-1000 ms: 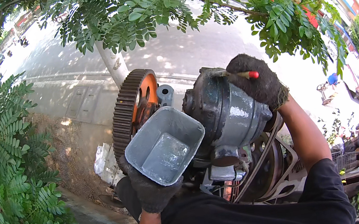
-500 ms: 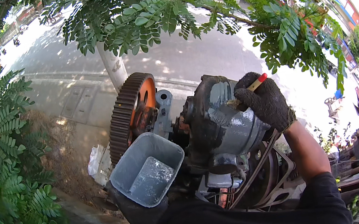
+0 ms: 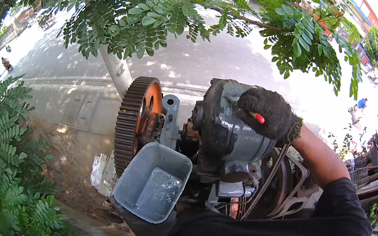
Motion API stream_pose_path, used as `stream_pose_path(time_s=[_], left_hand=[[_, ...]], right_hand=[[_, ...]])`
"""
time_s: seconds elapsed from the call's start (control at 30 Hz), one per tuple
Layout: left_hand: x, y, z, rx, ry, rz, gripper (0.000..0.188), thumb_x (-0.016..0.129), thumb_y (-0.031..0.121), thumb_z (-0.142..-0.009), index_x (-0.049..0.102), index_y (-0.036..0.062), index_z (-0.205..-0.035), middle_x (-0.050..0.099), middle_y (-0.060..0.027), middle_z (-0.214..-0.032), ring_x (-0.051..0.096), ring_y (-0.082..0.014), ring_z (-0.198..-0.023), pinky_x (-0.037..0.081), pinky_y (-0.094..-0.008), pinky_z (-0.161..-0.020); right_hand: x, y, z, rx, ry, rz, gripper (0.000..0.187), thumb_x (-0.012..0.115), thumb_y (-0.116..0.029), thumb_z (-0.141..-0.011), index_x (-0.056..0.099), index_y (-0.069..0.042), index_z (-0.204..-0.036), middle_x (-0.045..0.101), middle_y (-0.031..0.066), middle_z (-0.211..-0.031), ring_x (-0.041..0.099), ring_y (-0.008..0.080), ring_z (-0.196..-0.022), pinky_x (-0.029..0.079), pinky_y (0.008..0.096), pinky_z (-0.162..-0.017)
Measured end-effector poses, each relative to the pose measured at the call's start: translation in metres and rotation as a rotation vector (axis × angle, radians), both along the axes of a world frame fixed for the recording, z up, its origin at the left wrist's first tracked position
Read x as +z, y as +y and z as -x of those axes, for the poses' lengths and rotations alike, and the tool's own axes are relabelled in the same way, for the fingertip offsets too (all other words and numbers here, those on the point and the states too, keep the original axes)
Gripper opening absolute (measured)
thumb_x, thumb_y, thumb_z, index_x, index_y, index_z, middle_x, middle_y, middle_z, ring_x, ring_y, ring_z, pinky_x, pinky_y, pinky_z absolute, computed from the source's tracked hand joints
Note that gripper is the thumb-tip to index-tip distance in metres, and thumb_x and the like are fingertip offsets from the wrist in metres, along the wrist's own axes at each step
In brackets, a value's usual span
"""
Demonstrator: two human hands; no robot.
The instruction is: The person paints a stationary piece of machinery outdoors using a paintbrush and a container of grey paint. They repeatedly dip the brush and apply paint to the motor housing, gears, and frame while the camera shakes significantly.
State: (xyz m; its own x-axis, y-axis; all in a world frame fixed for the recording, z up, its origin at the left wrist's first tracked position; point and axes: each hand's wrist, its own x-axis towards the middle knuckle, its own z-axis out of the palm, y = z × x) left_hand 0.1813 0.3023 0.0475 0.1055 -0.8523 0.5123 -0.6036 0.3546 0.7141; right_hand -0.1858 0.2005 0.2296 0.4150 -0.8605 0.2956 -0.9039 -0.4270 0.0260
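My left hand [image 3: 148, 230], in a dark glove, holds a grey plastic tub [image 3: 129, 192] from below. Wet grey paint [image 3: 161, 186] lies in the bottom of the tub. Over a machine's rounded metal housing [image 3: 248, 147], my gloved right hand [image 3: 271, 111] is closed around a paintbrush [image 3: 258, 118]. Its red handle end points toward me, while the bristles are hidden behind the fingers. Grey paint covers much of the housing, with dark areas on its left side. Left of it stands a large toothed gear wheel [image 3: 124, 133] with an orange face.
A grey lever-like bracket [image 3: 169, 123] stands between gear and housing. Below right are a spoked pulley wheel [image 3: 277, 188] and belt. Leafy branches [image 3: 148, 18] hang ahead; bushes [image 3: 18, 194] line the left. A pole [image 3: 117, 72] rises beside the road [image 3: 176, 68].
My right hand has moved left and slightly down over the housing, and the brush handle has tipped toward me. The tub has shifted very slightly left and down.
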Motion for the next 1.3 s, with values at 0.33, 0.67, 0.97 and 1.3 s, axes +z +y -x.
stream_pose_path(time_s=[0.33,0.67,0.97,1.3], left_hand=[[0.010,0.000,-0.005,-0.030,-0.021,-0.039,0.132,0.098,0.031,-0.068,0.015,-0.0041,-0.164,0.039,-0.0247,-0.156,0.046,-0.0404,-0.146,0.039,-0.0526,-0.122],[0.000,0.007,-0.005,-0.022,-0.058,0.053,0.130,0.099,0.035,-0.070,0.020,-0.0009,-0.167,0.037,-0.0248,-0.161,0.044,-0.0406,-0.148,0.040,-0.0543,-0.122],[-0.004,0.005,-0.012,-0.015,-0.118,0.060,0.120,0.096,0.033,-0.074,0.026,-0.0017,-0.165,0.040,-0.0252,-0.157,0.047,-0.0406,-0.144,0.042,-0.0536,-0.118],[-0.008,0.003,-0.021,-0.059,-0.116,0.046,0.125,0.099,0.036,-0.070,0.026,-0.0006,-0.164,0.042,-0.0227,-0.156,0.047,-0.0395,-0.144,0.043,-0.0531,-0.117]], right_hand=[[0.000,0.052,-0.008,-0.313,-0.931,-0.399,0.024,0.077,-0.021,-0.099,0.072,0.001,-0.108,0.074,0.0124,-0.094,0.074,0.0226,-0.086,0.060,0.0381,-0.079],[0.003,-0.071,0.038,-0.140,-0.617,0.003,0.028,0.075,-0.030,-0.098,0.071,-0.003,-0.097,0.073,0.0153,-0.088,0.072,0.0296,-0.081,0.056,0.0410,-0.075],[-0.041,0.062,-0.019,0.098,-0.018,-0.092,0.028,0.073,-0.022,-0.095,0.072,-0.008,-0.119,0.072,0.0129,-0.121,0.070,0.0340,-0.111,0.058,0.0460,-0.094],[0.003,0.010,-0.006,-0.223,-0.684,-0.237,0.025,0.073,-0.026,-0.099,0.073,-0.001,-0.102,0.074,0.0160,-0.088,0.074,0.0273,-0.079,0.059,0.0388,-0.074]])
